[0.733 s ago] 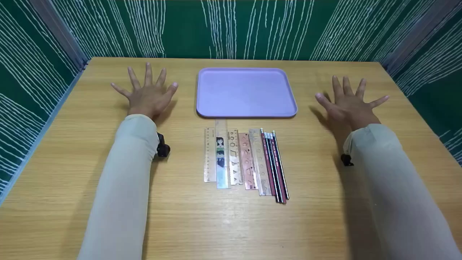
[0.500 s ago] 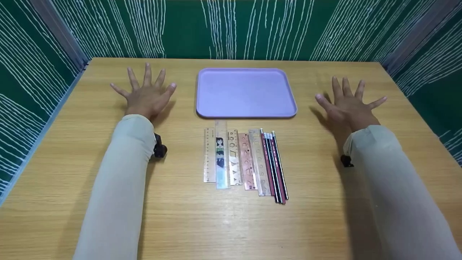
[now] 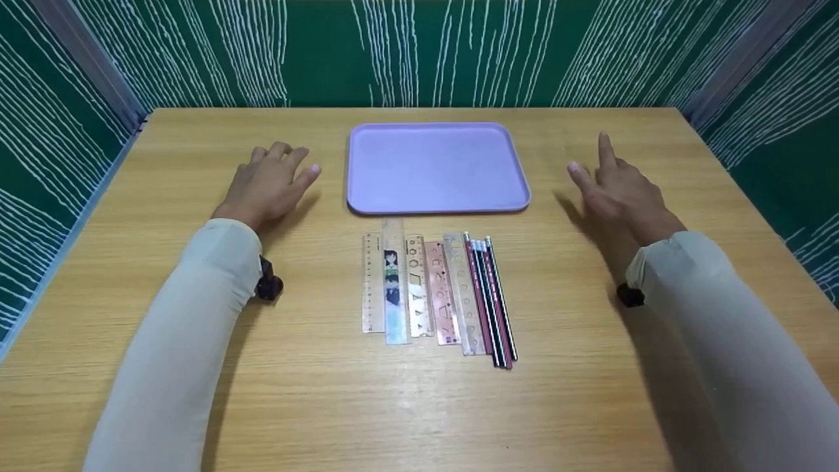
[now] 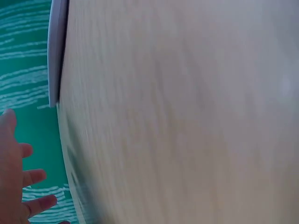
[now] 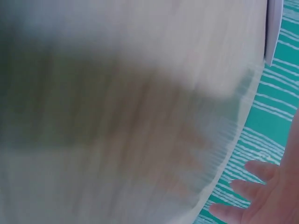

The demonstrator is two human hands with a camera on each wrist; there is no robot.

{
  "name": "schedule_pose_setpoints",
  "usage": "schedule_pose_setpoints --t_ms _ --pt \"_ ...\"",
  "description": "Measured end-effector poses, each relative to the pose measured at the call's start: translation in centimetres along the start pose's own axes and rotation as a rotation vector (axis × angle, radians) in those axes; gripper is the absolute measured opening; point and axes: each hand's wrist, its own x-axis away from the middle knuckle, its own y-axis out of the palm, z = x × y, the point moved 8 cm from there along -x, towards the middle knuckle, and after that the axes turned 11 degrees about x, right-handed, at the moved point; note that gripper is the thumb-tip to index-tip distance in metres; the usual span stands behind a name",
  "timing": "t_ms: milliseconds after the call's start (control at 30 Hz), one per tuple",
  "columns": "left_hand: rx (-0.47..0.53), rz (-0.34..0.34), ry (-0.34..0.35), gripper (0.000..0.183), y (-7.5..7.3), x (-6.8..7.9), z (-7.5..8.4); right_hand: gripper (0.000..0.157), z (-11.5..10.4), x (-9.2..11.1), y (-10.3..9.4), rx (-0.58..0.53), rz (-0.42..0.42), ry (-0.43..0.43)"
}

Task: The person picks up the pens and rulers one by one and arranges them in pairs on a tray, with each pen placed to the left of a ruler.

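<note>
My left hand (image 3: 265, 187) is over the table's left side with its fingers loosely bent, holding nothing. On the right, my right hand (image 3: 626, 193) has thumb and index finger extended, the other fingers folded or hidden; it holds nothing either. Between them lies a lilac tray (image 3: 436, 167), bare inside. In front of it several rulers stand side by side: a clear ruler (image 3: 372, 288), one with cartoon figures (image 3: 395, 321), a stencil ruler (image 3: 415, 255), a pink ruler (image 3: 443, 295) and another clear one. Several striped pencils (image 3: 501, 314) lie right of them. Both wrist views catch fingers and tray edge.
The wooden table (image 3: 314, 393) spans the view. Behind and beside it hang green panels (image 3: 321, 52) with white streaks. A small black device (image 3: 269, 280) sits at the left wrist, another (image 3: 630, 295) at the right.
Both hands had their fingers spread wide. The left fingers have drawn in and bent; on the right, all but thumb and index have folded. Tray, rulers and pencils shift slightly left with the view.
</note>
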Motion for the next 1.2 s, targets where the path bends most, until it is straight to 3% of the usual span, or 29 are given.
schedule_pose_setpoints --t_ms 267,533,900,1200 --pt "0.039 -0.013 0.120 0.077 1.2 0.9 3.6 0.104 -1.6 1.1 0.1 -0.026 0.002 -0.026" --pt "0.074 -0.071 0.144 0.075 2.9 2.2 5.8 0.107 -4.3 3.1 0.3 -0.020 0.020 -0.101" --pt "-0.019 -0.158 0.173 0.071 5.0 2.3 6.7 0.100 -7.6 6.7 1.5 -0.075 -0.046 -0.188" --pt "-0.073 -0.156 0.184 0.068 5.4 2.4 6.7 0.094 -9.9 9.5 2.7 -0.134 -0.108 -0.247"
